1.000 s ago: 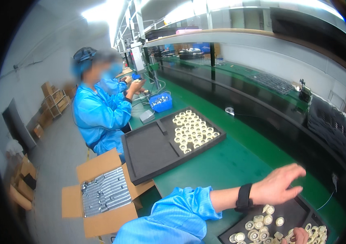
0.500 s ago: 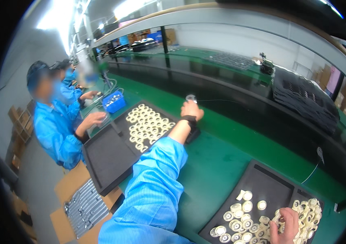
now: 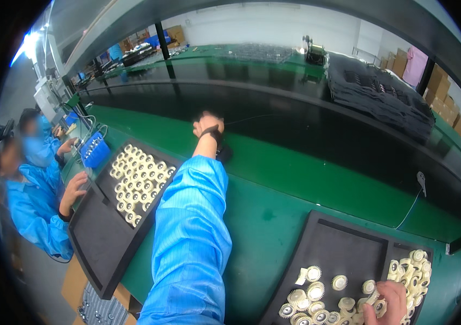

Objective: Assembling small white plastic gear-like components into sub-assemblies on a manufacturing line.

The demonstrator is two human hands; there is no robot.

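Note:
My left arm, in a blue sleeve, stretches far forward. My left hand, with a black band at its wrist, is at the near edge of the dark belt. Its fingers are curled and mostly hidden, so what they hold cannot be made out. At the lower right my right hand pinches a cream plastic gear between thumb and fingers. It is low over a black tray, where loose cream gears lie in the left part. Cream ring-shaped parts are heaped in the right compartment.
Another black tray at the left holds rows of cream parts. Beyond it stands a blue bin of small metal parts. Two co-workers in blue sit at the left. A cable clip lies at the right. A dark belt runs across.
The view has swung, so the trays and co-workers sit further left. A clear round piece visible at my left hand before is now out of sight. My right hand still pinches a gear.

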